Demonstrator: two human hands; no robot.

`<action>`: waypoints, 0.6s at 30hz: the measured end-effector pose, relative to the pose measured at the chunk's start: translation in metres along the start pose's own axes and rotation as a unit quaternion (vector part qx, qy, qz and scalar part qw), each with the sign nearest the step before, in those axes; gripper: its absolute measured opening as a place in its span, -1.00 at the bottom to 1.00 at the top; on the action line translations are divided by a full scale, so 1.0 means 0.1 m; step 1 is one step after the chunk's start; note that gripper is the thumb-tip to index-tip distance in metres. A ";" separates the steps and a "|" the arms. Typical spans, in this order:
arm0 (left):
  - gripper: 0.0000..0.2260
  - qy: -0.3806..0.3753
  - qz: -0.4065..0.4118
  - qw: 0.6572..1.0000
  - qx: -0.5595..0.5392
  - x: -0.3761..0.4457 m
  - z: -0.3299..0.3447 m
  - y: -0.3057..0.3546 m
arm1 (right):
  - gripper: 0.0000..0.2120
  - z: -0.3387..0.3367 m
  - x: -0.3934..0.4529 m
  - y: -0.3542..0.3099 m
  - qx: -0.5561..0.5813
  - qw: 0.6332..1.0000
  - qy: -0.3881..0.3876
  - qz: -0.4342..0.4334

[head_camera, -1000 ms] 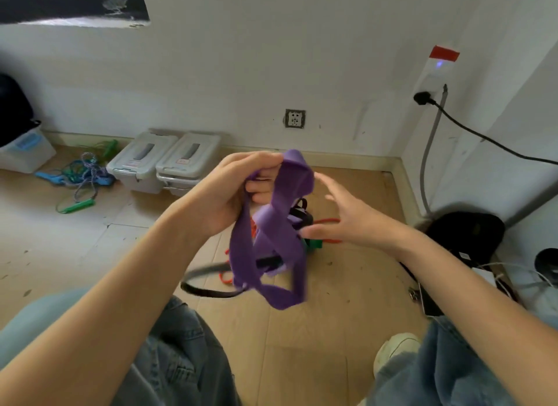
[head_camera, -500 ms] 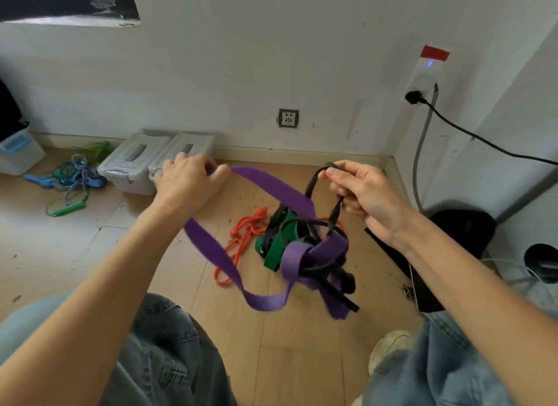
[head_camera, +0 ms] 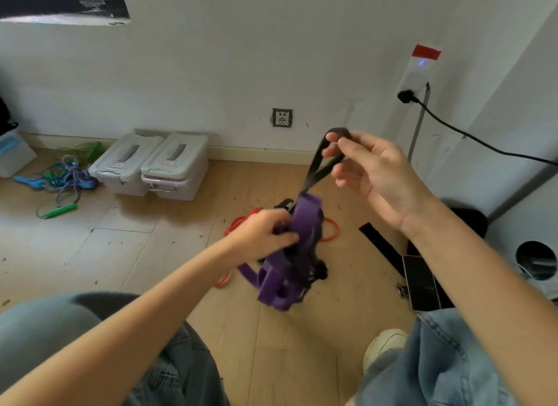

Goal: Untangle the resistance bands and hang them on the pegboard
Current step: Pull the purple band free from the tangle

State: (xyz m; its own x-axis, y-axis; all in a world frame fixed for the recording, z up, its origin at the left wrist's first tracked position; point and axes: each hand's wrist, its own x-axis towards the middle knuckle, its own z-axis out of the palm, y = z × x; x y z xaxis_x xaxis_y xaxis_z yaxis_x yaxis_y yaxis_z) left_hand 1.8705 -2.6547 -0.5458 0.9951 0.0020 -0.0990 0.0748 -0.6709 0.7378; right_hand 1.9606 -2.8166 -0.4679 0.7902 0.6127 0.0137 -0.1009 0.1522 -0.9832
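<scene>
no writing is legible; the labels on the two grey storage boxes (head_camera: pixel 151 167) are blurred. your right hand (head_camera: pixel 374 176), raised, hooks a loop of the black band (head_camera: pixel 317 167) over its fingers. your left hand (head_camera: pixel 262 236), lower, grips the purple band (head_camera: pixel 280 272), tangled with the black one above the floor. an orange band (head_camera: pixel 241 222) lies beneath.

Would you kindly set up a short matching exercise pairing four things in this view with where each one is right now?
Things:
1. black band
2. purple band
3. orange band
4. two lidded grey bins

Places:
A. lying on the wooden floor under the hands
B. against the skirting by the back wall
C. looped over the right hand's fingers
D. bunched in the left hand's grip

Pairs: 1-C, 2-D, 3-A, 4-B
</scene>
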 end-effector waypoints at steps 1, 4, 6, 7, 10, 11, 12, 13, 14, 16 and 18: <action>-0.87 0.040 -0.007 0.998 -0.050 -0.02 -0.10 0.01 | -0.77 -0.03 0.00 0.02 -0.073 0.997 -0.003 0.041; -0.93 0.152 -0.011 0.965 -0.214 -0.09 -0.35 0.14 | -0.65 -0.05 -0.06 0.14 -0.254 0.949 -0.127 0.135; -0.92 0.164 -0.004 0.940 -0.300 -0.13 -0.45 0.24 | -0.58 0.07 -0.12 0.23 -0.283 0.928 -0.219 0.105; -0.90 0.159 -0.001 0.927 -0.341 -0.14 -0.48 0.28 | -0.51 0.14 -0.13 0.29 -0.297 0.924 -0.224 0.084; -0.81 0.157 -0.003 0.900 -0.406 -0.16 -0.58 0.33 | -0.54 0.25 -0.11 0.34 -0.371 0.920 -0.128 0.016; -0.81 0.164 -0.006 0.903 -0.396 -0.17 -0.62 0.33 | -0.67 0.24 -0.09 0.31 -0.355 0.930 -0.099 0.011; -0.84 0.181 -0.012 0.911 -0.370 -0.16 -0.65 0.30 | -0.81 0.22 -0.08 0.26 -0.317 0.946 -0.070 0.021; -0.89 0.200 -0.025 0.920 -0.335 -0.16 -0.67 0.26 | -0.89 0.18 -0.08 0.21 -0.276 0.960 -0.036 0.036; -0.87 0.226 -0.046 0.933 -0.276 -0.15 -0.70 0.20 | -0.91 0.14 -0.07 0.16 -0.250 0.967 -0.005 0.045; -0.71 0.273 -0.110 0.953 -0.074 -0.14 -0.74 0.09 | -0.86 0.07 -0.05 0.08 -0.240 0.969 0.035 0.049; -0.54 0.198 -0.159 0.967 -0.025 -0.17 -0.74 0.06 | -0.86 0.04 -0.06 0.07 -0.230 0.971 0.049 0.042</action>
State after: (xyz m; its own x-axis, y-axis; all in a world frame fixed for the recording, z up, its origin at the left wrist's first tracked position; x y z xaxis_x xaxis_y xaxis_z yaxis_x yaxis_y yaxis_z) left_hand 1.8586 -2.6041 -0.4906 0.8674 0.4928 -0.0690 0.3737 -0.5537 0.7441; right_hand 1.9526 -2.8159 -0.4736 0.8466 0.5281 -0.0656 0.0949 -0.2712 -0.9578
